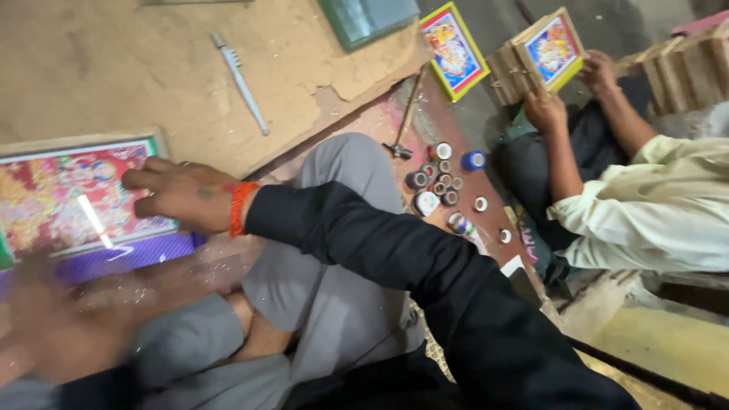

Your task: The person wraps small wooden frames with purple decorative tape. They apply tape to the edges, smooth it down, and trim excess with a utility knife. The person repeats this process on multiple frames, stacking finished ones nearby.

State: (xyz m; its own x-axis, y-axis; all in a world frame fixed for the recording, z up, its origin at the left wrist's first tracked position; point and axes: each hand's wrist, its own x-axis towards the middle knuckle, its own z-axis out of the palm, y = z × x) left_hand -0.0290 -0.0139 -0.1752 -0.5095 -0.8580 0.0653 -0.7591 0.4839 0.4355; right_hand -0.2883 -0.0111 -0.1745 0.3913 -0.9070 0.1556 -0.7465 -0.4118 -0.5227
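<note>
The left hand (57, 326) is a motion blur, its grip unreadable. The picture's left edge cuts off the framed picture (68, 197). A co-worker's head lies beyond the right edge. The tape rolls (444, 182) are too small to tell apart.

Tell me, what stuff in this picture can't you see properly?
- Left hand: smeared by motion blur in the head view; its grip is unreadable.
- Colourful glossy framed picture: cut off by the left edge, partly covered by the right hand.
- Small round tape rolls: too small to count.

A brown board (152, 68) carries a framed picture (68, 197), a metal tool (240, 74), perhaps glass (364, 19).
</note>
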